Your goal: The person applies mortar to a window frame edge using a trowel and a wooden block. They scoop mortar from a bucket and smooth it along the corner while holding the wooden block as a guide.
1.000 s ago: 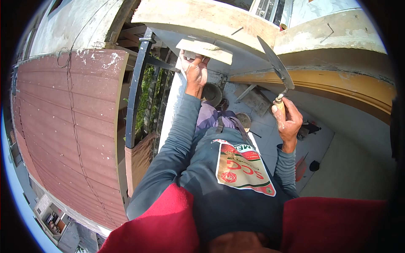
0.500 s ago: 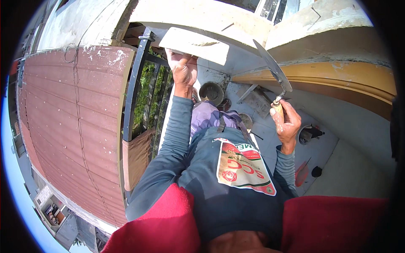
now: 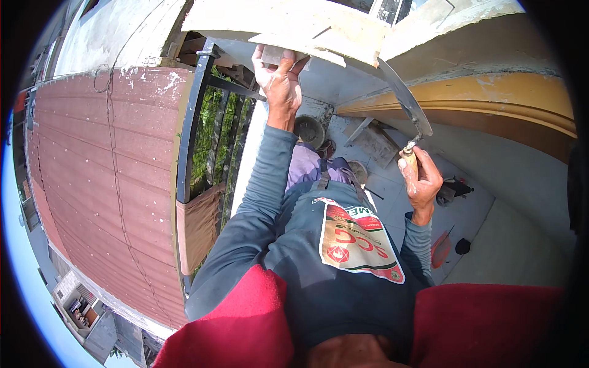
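My left hand [image 3: 280, 83] is raised, fingers wrapped round the underside block of a pale plasterer's board [image 3: 322, 54], which is held just below the rough concrete ledge [image 3: 343, 18]. My fingers partly hide the block. My right hand [image 3: 420, 187] grips the wooden handle of a steel trowel [image 3: 402, 98] whose long blade points up, its tip appearing close to the ledge; whether it touches, I cannot tell.
A dark metal railing [image 3: 193, 135] with a brown cloth [image 3: 199, 227] stands beside a red corrugated roof [image 3: 92, 184] on the left. Below are buckets [image 3: 308, 130] and tools on pale floor tiles [image 3: 405, 221]. A yellow moulding [image 3: 491, 92] spans the right.
My left hand and board dipped leftward, then rose and moved back right, closer against the ledge, the board now seen more edge-on. My right hand with the trowel has shifted only slightly.
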A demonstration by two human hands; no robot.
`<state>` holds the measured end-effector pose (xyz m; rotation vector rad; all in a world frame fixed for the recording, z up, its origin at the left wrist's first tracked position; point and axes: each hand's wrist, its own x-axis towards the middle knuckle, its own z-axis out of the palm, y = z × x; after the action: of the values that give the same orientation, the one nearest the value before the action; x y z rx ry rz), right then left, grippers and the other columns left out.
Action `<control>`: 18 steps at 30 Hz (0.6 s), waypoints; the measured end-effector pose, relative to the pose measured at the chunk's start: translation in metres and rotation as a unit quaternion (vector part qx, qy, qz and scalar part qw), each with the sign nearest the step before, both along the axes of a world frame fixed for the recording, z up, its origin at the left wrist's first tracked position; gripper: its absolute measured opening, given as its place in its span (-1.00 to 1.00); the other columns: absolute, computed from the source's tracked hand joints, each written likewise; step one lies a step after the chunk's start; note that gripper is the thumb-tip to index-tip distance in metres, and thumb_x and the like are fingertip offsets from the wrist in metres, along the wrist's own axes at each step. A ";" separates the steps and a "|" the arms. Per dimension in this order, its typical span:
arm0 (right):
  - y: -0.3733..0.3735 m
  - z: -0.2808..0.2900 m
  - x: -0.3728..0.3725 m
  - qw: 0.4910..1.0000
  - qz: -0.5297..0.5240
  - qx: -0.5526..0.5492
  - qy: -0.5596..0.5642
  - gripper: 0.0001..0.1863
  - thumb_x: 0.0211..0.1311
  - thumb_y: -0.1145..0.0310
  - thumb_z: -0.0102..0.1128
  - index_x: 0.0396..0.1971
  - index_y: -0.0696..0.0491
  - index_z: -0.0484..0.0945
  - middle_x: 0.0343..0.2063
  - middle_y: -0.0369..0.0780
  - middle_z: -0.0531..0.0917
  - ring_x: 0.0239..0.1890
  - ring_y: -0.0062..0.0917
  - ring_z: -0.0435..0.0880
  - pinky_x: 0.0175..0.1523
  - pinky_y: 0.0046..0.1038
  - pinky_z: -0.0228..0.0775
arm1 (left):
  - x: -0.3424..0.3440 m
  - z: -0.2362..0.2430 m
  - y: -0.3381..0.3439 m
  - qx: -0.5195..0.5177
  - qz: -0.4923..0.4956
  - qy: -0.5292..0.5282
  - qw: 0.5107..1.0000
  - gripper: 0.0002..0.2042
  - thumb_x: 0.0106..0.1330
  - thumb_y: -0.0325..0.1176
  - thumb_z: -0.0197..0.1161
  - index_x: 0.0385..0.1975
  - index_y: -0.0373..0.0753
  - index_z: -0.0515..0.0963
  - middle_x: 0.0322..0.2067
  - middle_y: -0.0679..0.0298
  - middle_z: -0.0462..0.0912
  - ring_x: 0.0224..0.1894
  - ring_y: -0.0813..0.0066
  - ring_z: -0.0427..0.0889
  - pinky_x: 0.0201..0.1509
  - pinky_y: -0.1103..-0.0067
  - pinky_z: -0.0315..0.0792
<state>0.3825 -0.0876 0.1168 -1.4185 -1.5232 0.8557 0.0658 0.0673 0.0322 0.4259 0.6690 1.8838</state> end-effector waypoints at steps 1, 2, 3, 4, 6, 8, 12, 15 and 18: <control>-0.001 0.000 0.001 1.000 -0.003 -0.004 0.009 -0.63 0.10 0.60 0.45 -0.07 0.38 0.63 -0.26 -0.05 0.73 -0.23 -0.41 0.73 -0.09 -0.47 0.55 | -0.001 0.009 -0.005 0.050 -0.010 -0.002 0.999 -0.23 0.36 -0.68 0.27 0.46 -0.07 -0.01 0.22 0.01 0.45 0.20 0.06 0.58 0.18 -0.05 0.56; -0.002 0.000 0.001 1.000 -0.003 -0.010 0.019 -0.63 0.10 0.60 0.45 -0.07 0.38 0.63 -0.27 -0.05 0.73 -0.23 -0.42 0.73 -0.09 -0.47 0.55 | 0.001 0.014 -0.012 0.083 -0.007 -0.014 0.996 -0.23 0.34 -0.72 0.25 0.46 -0.04 0.04 0.26 0.05 0.42 0.25 0.07 0.53 0.24 0.00 0.51; -0.002 0.001 0.002 1.000 -0.001 0.003 0.008 -0.63 0.10 0.60 0.45 -0.07 0.38 0.63 -0.27 -0.06 0.73 -0.23 -0.42 0.73 -0.09 -0.47 0.55 | 0.001 0.015 -0.018 0.059 -0.017 -0.011 0.998 -0.23 0.33 -0.73 0.24 0.46 -0.03 0.06 0.27 0.06 0.41 0.26 0.08 0.52 0.26 0.02 0.51; -0.003 0.002 0.003 1.000 0.003 0.010 -0.003 -0.64 0.11 0.60 0.45 -0.07 0.38 0.63 -0.27 -0.06 0.73 -0.23 -0.43 0.72 -0.09 -0.47 0.55 | 0.001 0.013 -0.025 0.067 -0.033 -0.014 0.997 -0.23 0.32 -0.75 0.23 0.45 -0.01 0.07 0.28 0.07 0.40 0.27 0.09 0.51 0.27 0.03 0.50; -0.003 0.003 0.005 1.000 0.001 0.017 -0.007 -0.64 0.11 0.59 0.45 -0.08 0.38 0.64 -0.27 -0.05 0.73 -0.24 -0.43 0.72 -0.09 -0.48 0.55 | 0.008 -0.002 -0.037 0.069 -0.060 -0.025 0.995 -0.23 0.29 -0.80 0.19 0.44 0.02 0.12 0.29 0.08 0.39 0.26 0.10 0.52 0.29 0.09 0.50; -0.005 0.003 0.006 1.000 -0.005 0.015 0.007 -0.64 0.10 0.59 0.46 -0.09 0.37 0.64 -0.27 -0.05 0.73 -0.24 -0.43 0.73 -0.08 -0.48 0.54 | 0.024 -0.023 -0.042 0.035 -0.092 -0.062 0.993 -0.21 0.30 -0.79 0.19 0.45 0.05 0.11 0.28 0.09 0.41 0.25 0.10 0.53 0.28 0.07 0.50; -0.009 0.002 0.009 1.000 -0.016 0.020 -0.001 -0.65 0.10 0.59 0.45 -0.10 0.38 0.64 -0.27 -0.05 0.74 -0.26 -0.43 0.72 -0.09 -0.48 0.54 | 0.059 -0.045 -0.026 -0.083 -0.055 -0.100 0.990 -0.29 0.30 -0.77 0.22 0.37 -0.06 0.14 0.19 0.03 0.45 0.16 0.08 0.60 0.17 0.09 0.61; -0.013 0.003 0.011 0.999 -0.015 0.028 -0.016 -0.66 0.10 0.59 0.44 -0.10 0.38 0.63 -0.27 -0.05 0.74 -0.26 -0.43 0.71 -0.09 -0.48 0.53 | 0.065 -0.025 -0.011 -0.084 -0.028 -0.074 0.993 -0.34 0.32 -0.72 0.29 0.34 -0.12 0.16 0.15 0.00 0.48 0.12 0.08 0.63 0.12 0.05 0.67; -0.016 0.007 0.012 0.999 -0.013 0.032 -0.008 -0.65 0.11 0.59 0.43 -0.10 0.39 0.63 -0.27 -0.04 0.74 -0.25 -0.43 0.71 -0.09 -0.47 0.53 | 0.060 0.010 -0.008 -0.048 -0.024 -0.019 0.998 -0.35 0.33 -0.72 0.27 0.34 -0.18 0.13 0.15 -0.02 0.50 0.10 0.12 0.65 0.11 0.07 0.71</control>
<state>0.3942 -0.1035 0.1235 -1.3988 -1.5284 0.7750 0.1259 0.0591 0.0418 0.3415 0.7153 1.8021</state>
